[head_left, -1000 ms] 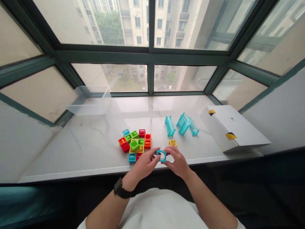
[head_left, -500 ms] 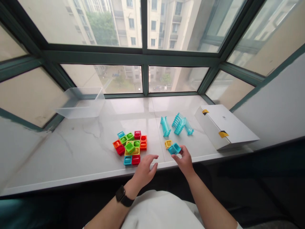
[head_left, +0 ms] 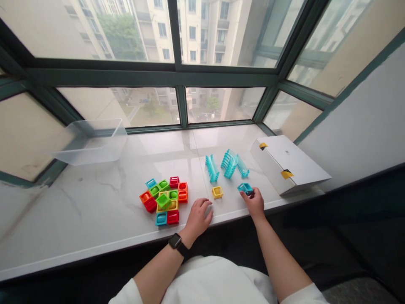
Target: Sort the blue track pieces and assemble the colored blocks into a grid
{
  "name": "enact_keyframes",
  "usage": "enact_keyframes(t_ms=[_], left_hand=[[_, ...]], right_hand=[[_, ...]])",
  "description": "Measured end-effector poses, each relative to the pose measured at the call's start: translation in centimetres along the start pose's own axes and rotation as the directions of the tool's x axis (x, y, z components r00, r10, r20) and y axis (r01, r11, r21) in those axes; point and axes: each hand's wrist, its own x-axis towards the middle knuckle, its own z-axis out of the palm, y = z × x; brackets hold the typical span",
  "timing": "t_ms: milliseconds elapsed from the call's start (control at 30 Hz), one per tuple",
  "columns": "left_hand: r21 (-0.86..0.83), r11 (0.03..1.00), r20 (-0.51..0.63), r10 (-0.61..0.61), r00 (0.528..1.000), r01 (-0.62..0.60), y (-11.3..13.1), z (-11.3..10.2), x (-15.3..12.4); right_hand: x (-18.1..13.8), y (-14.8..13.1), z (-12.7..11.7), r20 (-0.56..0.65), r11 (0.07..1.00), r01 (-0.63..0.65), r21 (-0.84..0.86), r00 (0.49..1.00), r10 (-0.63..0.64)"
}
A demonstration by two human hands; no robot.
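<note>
My right hand [head_left: 255, 204] grips a blue toy block [head_left: 244, 188] low over the right part of the sill, in front of the clear turquoise track pieces [head_left: 229, 164]. A single yellow block [head_left: 217, 192] sits on the surface between my two hands. My left hand [head_left: 198, 217], a black watch on its wrist, is near the sill's front edge with fingers apart and nothing in them. To its left lies a cluster of blocks in several colours, among them a green block [head_left: 163, 201] on top and a red block [head_left: 173, 217] at the front.
A clear plastic bin [head_left: 91, 156] stands at the back left by the window. On the right is a white box [head_left: 294, 162] with yellow-and-black tabs. The marble sill [head_left: 104, 228] ends at a front edge close to my body.
My right hand has carried the blue block rightward, away from the yellow block. My left hand has moved slightly toward the yellow block. The camera view has shifted and tilted.
</note>
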Motion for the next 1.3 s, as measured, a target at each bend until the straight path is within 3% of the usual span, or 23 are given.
enact_keyframes(t_ms=[200,633,967,1300], left_hand=[[-0.030,0.994,-0.136,-0.109,0.985,0.106,-1.1,1.8,1.8],[0.087,0.982,-0.085,-0.159,0.984,0.166,-0.9,2.7,6.2],[0.076,0.982,-0.094,-0.163,0.982,0.170,-1.0,2.6,7.1],[0.060,0.988,-0.115,-0.135,0.984,0.142,-1.4,2.8,6.9]], right_hand=[[0.2,0.4,1.7,0.090,0.991,0.105,-0.087,0.991,-0.097],[1.3,0.3,4.2,0.190,0.849,0.317,-0.424,0.947,-0.258],[0.9,0.7,4.1,0.195,0.863,0.340,-0.375,0.938,-0.285],[0.9,0.4,4.5,0.177,0.816,0.321,-0.481,0.947,-0.268]])
